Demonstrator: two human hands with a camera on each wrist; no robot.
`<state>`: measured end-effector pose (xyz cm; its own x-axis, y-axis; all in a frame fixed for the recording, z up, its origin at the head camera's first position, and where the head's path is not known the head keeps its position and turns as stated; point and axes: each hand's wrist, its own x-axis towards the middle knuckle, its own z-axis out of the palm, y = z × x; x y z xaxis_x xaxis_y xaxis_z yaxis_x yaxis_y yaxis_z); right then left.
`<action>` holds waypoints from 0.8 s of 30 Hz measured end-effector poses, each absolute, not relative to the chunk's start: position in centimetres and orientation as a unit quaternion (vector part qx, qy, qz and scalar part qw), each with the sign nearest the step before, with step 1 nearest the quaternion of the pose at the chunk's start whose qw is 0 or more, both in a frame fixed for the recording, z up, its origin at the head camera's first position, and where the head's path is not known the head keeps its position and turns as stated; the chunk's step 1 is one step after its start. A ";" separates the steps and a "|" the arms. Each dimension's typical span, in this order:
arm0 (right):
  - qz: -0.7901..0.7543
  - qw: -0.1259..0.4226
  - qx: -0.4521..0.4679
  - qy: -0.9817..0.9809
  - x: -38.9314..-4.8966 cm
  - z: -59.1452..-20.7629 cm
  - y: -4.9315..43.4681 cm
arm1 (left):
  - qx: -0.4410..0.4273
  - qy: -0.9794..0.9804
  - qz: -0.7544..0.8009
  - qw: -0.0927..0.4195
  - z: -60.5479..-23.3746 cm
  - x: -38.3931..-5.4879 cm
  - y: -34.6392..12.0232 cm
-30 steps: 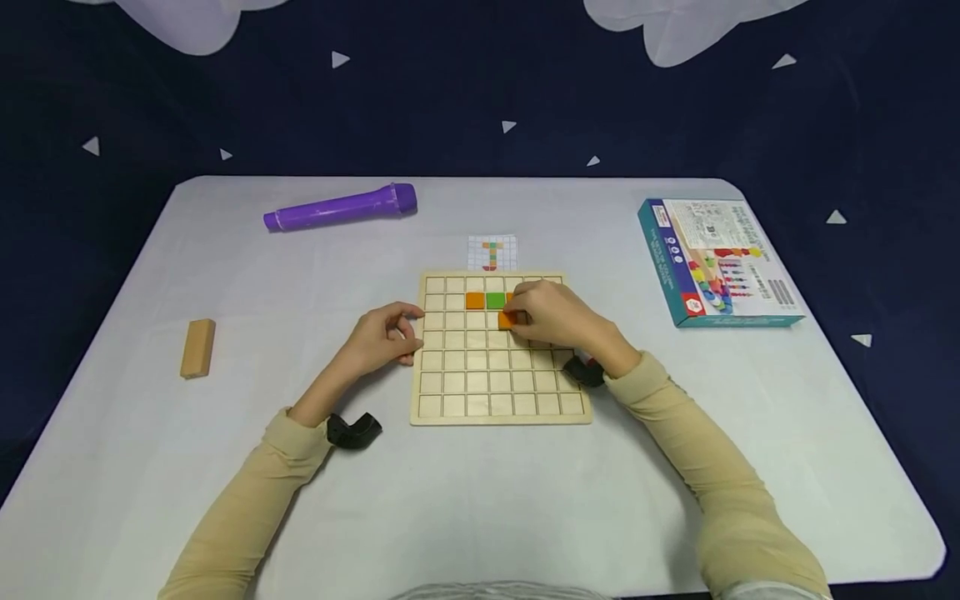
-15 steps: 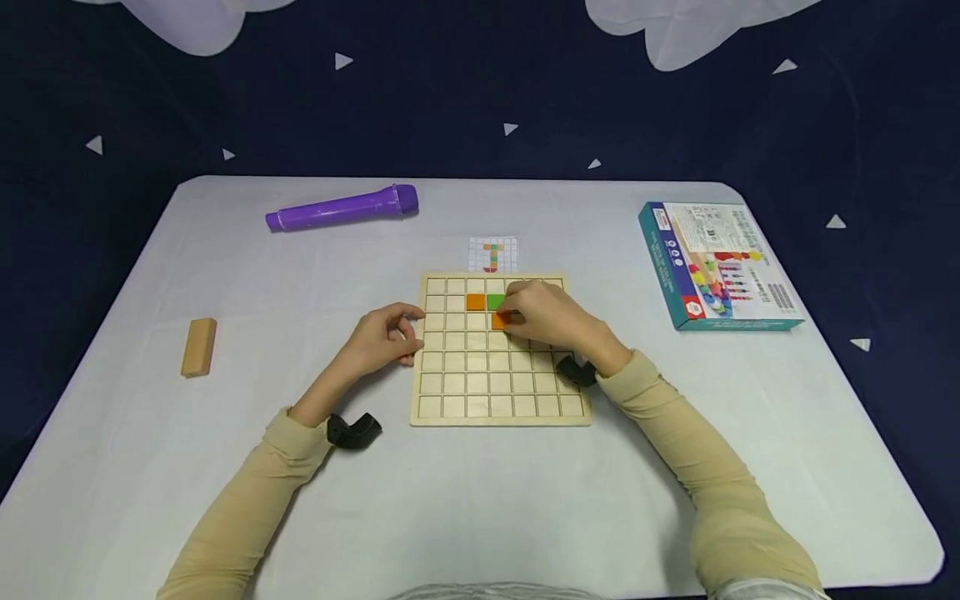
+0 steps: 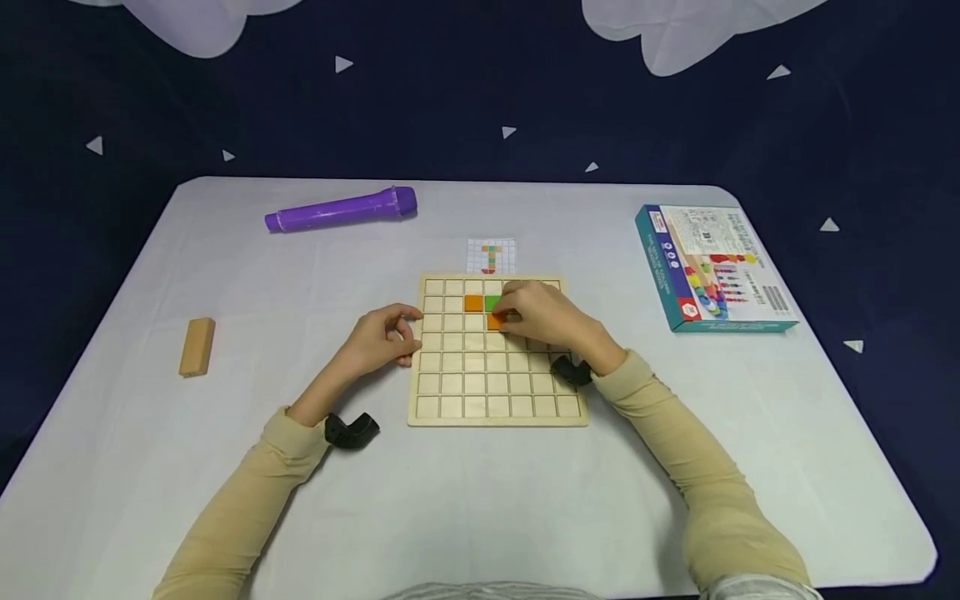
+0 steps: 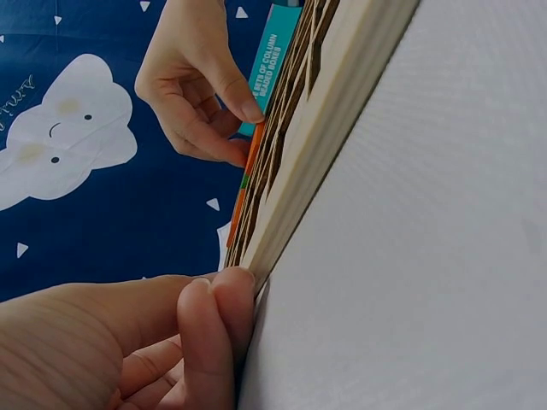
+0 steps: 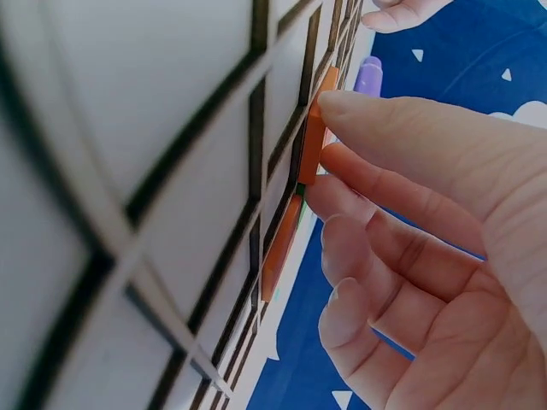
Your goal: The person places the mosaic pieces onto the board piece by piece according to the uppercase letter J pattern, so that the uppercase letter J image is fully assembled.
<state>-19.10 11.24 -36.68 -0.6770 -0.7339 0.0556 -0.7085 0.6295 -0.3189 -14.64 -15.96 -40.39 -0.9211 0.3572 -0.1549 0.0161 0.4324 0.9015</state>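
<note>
A wooden grid board lies on the white table. My left hand holds its left edge with thumb and fingertips, which the left wrist view shows against the rim. Over the upper part of the board, my right hand pinches an orange square tile between thumb and finger. That held tile stands slightly tilted at the grid in the right wrist view. A green tile sits in the row above, with an orange tile to its left. Another orange tile is hidden behind the right hand in the head view.
A pattern card lies just beyond the board. A purple tube-shaped object is at the back left, a wooden block at the left, and a teal-edged box at the back right. Black wrist devices sit on both forearms.
My right hand has moved a little to the left with the orange tile, bringing it under the green one and covering the orange tile on the right. My left hand stays at the board's edge.
</note>
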 end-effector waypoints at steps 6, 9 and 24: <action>-0.163 0.039 -0.403 0.900 -19.2 -37.0 11.2 | 0.116 0.826 0.528 0.162 -40.6 -14.6 -16.1; -0.164 0.041 -0.405 0.899 -19.2 -37.1 11.2 | 0.115 0.824 0.530 0.163 -40.7 -14.6 -16.1; -0.175 0.040 -0.383 0.906 -18.8 -35.9 13.1 | 0.115 0.825 0.529 0.164 -40.6 -14.7 -15.7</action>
